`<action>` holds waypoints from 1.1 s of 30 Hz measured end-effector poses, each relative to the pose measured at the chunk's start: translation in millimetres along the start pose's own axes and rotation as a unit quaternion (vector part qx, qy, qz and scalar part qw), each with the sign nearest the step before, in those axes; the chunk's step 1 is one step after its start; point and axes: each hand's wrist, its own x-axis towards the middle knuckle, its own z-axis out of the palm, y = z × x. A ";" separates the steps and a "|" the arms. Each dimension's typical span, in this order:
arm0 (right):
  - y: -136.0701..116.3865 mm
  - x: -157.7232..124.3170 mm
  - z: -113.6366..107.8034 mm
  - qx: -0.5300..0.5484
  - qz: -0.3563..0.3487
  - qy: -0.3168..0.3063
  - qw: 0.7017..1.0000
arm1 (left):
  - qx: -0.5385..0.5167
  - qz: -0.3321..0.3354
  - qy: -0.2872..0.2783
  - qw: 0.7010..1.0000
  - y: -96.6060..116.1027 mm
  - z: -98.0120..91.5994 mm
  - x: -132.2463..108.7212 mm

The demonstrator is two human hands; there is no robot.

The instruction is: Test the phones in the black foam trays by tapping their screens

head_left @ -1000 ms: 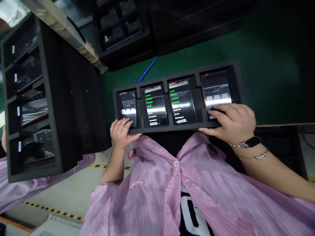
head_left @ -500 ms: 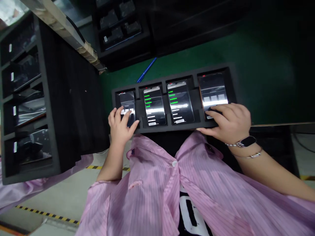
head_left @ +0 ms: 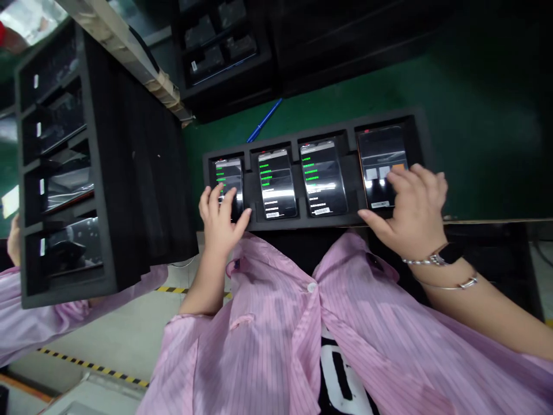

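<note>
We log left hand (head_left: pixel 220 227) open, fingertips on the leftmost phone (head_left: pixel 228 181); right hand (head_left: pixel 415 213) open on the rightmost phone (head_left: pixel 375 155), both phones lying lengthwise away from us

Left hand (head_left: pixel 220 227) and right hand (head_left: pixel 410 210) touch smartphones (head_left: pixel 276 184) in a black foam tray (head_left: pixel 311 225).

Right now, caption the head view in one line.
Left hand touches the left-end smartphone, right hand the right-end smartphone, in a black foam tray on a green mat.
</note>
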 end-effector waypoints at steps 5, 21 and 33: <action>-46.4 2.7 14.2 0.061 -0.105 -0.027 0.992 | -0.002 0.078 -0.022 0.997 35.7 9.6 2.1; -58.0 5.6 25.3 -0.006 -0.121 -0.041 0.992 | -0.024 0.005 -0.052 0.998 33.3 16.0 9.8; 10.1 -7.2 -3.0 -0.006 0.021 0.009 1.000 | -0.035 -0.120 -0.012 0.992 -39.2 2.1 -21.2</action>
